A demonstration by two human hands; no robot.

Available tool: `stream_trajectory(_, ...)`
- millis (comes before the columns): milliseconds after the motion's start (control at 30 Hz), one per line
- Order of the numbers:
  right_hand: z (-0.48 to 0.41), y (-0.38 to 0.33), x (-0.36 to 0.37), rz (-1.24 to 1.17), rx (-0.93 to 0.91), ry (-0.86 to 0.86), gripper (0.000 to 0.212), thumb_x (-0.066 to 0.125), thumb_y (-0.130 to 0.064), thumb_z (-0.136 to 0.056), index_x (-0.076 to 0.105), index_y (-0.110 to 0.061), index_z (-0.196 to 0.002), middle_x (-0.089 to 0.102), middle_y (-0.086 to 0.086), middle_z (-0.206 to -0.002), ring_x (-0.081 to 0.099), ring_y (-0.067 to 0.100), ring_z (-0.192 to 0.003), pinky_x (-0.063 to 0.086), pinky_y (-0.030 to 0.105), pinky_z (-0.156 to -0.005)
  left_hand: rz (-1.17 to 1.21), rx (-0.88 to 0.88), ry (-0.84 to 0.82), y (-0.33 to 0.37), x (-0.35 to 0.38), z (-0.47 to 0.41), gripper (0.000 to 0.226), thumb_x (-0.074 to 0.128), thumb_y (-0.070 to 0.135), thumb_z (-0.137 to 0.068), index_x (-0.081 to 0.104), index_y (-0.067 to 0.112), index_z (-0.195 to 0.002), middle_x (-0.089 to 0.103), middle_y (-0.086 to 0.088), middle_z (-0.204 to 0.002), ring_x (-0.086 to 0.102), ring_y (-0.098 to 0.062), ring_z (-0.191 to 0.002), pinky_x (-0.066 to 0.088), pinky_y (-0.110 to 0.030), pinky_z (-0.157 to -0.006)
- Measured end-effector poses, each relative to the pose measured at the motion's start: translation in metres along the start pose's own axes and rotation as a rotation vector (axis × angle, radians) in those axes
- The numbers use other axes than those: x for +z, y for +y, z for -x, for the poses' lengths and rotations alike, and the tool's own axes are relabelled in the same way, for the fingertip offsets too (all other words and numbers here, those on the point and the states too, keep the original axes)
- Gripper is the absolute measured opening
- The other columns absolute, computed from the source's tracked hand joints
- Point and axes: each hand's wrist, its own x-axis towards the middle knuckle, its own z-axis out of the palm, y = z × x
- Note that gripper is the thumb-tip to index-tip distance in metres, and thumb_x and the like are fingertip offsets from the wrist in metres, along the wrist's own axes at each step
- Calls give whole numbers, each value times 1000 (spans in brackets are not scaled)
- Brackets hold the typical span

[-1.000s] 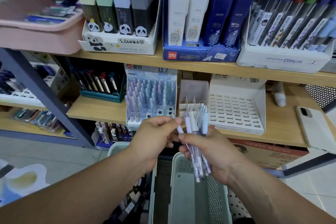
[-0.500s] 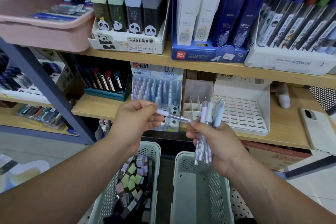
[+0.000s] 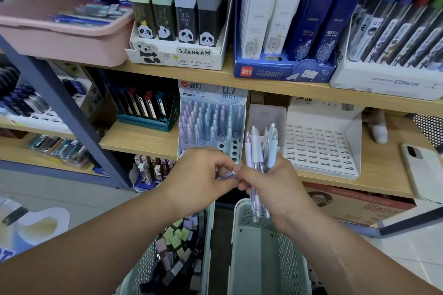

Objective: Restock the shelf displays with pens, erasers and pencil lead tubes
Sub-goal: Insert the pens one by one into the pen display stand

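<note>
My right hand (image 3: 273, 189) grips a bundle of pastel pens (image 3: 260, 151), held upright in front of the middle shelf. My left hand (image 3: 199, 177) pinches a single purple pen (image 3: 226, 174), its end touching the fingers of my right hand. Just behind my hands stands the 0.7 mm pen display (image 3: 211, 124), nearly full, with a few vacant holes at its front right. A white display rack (image 3: 321, 148) to the right holds nothing. A small divided box (image 3: 266, 117) stands between them.
Two pale green baskets sit below: the left basket (image 3: 141, 268) holds several lead tubes, the right basket (image 3: 287, 254) looks bare inside. The upper shelf carries panda lead tubes (image 3: 177, 14), blue Deli boxes (image 3: 285, 26) and a pink bin (image 3: 60, 31). A phone (image 3: 424, 172) lies at the right.
My left hand drew a single purple pen out of the bundle to the left, then came back close to my right hand. The view shifted slightly lower.
</note>
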Motion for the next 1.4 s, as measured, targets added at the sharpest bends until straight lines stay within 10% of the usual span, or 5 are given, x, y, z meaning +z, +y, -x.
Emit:
stream_trajectory(500, -1, -2, -18, -124, 59, 65, 23, 80, -13, -84, 69, -3, -102, 76, 8, -76, 67, 15, -61, 54, 24, -59, 306, -159, 444, -4, -32, -24, 27, 63, 13, -96, 54, 32, -113, 72, -1, -71, 71, -9, -69, 58, -37, -75)
stream_trajectory(800, 3, -2, -31, -113, 56, 80, 19, 79, -13, -85, 71, -2, -99, 76, 16, -83, 66, 15, -62, 55, 21, -58, 124, -11, 655, -6, -22, -52, 34, 69, 15, -92, 68, 19, -126, 62, 14, -84, 60, 1, -73, 57, -26, -85)
stream_trajectory(1400, 5, -1, -61, -153, 67, 102, 16, 79, -12, -84, 71, -3, -96, 74, 5, -73, 66, 12, -60, 52, 19, -56, -243, 0, 621, -11, 2, -81, 19, 73, 18, -86, 79, 14, -103, 76, -3, -87, 70, -27, -80, 59, -41, -75)
